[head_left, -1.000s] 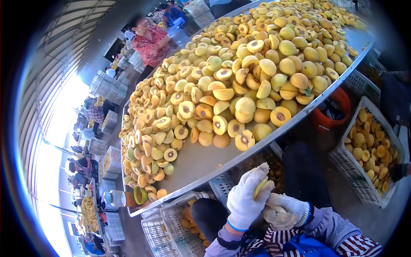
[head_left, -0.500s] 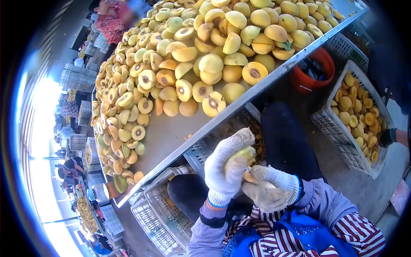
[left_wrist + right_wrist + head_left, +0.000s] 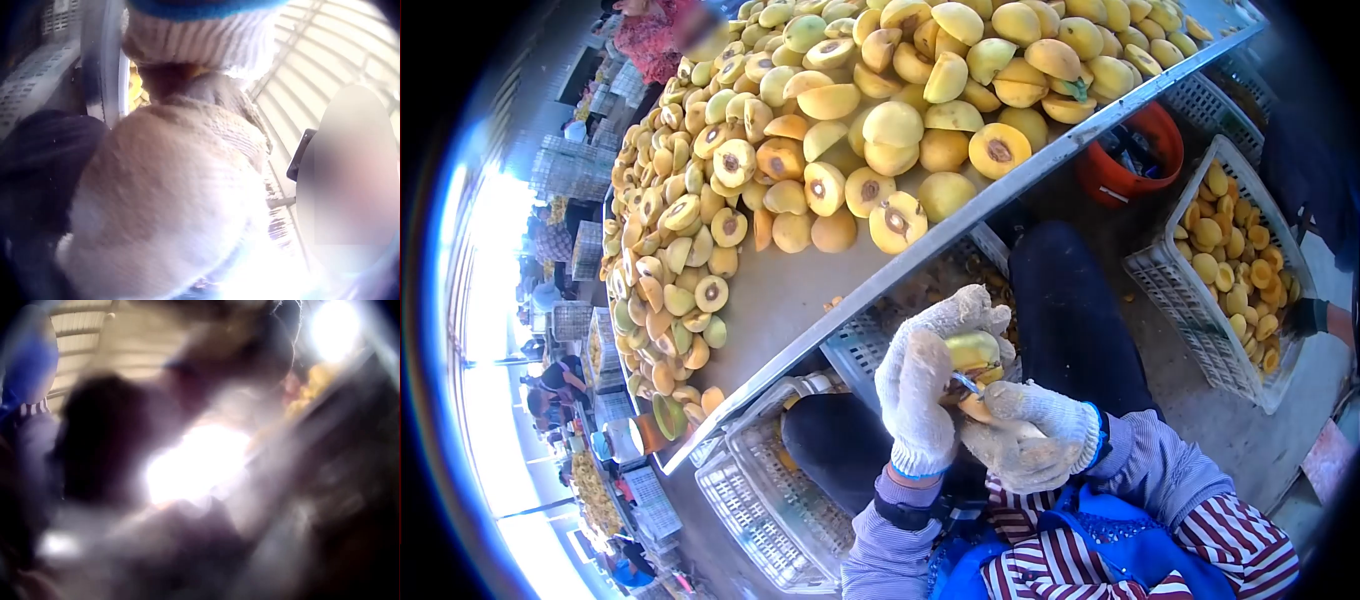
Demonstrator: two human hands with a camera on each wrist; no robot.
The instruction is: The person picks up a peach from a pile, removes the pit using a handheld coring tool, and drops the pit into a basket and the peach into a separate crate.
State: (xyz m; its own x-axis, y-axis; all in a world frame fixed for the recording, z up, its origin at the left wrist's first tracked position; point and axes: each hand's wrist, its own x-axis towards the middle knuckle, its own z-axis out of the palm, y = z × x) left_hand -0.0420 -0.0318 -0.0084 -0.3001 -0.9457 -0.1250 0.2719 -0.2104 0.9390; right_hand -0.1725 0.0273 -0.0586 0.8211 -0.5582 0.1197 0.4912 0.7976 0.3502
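Observation:
In the head view the gloved left hand point(image 3: 925, 385) grips a yellow-green fruit point(image 3: 973, 352), fingers curled around it. Close against it, the gloved right hand point(image 3: 1035, 435) has its fingers curled round a small tool point(image 3: 966, 383), whose metal part touches the fruit; its handle is mostly hidden by the glove. The left wrist view is filled by a pale knitted glove point(image 3: 162, 200), with the fruit out of sight. Blur and glare hide the work in the right wrist view.
A metal-edged table point(image 3: 800, 340) bears many halved fruits point(image 3: 895, 222). Right of it stand a red bucket point(image 3: 1145, 185) and a white crate of halves point(image 3: 1200, 325). Another white crate point(image 3: 745, 510) lies at lower left. A green-rimmed cup point(image 3: 668, 415) sits at the table corner.
Both hands have come together more closely, and the left hand has turned so that the fruit and the tool's metal part show. The head view has shifted, moving the table up and left.

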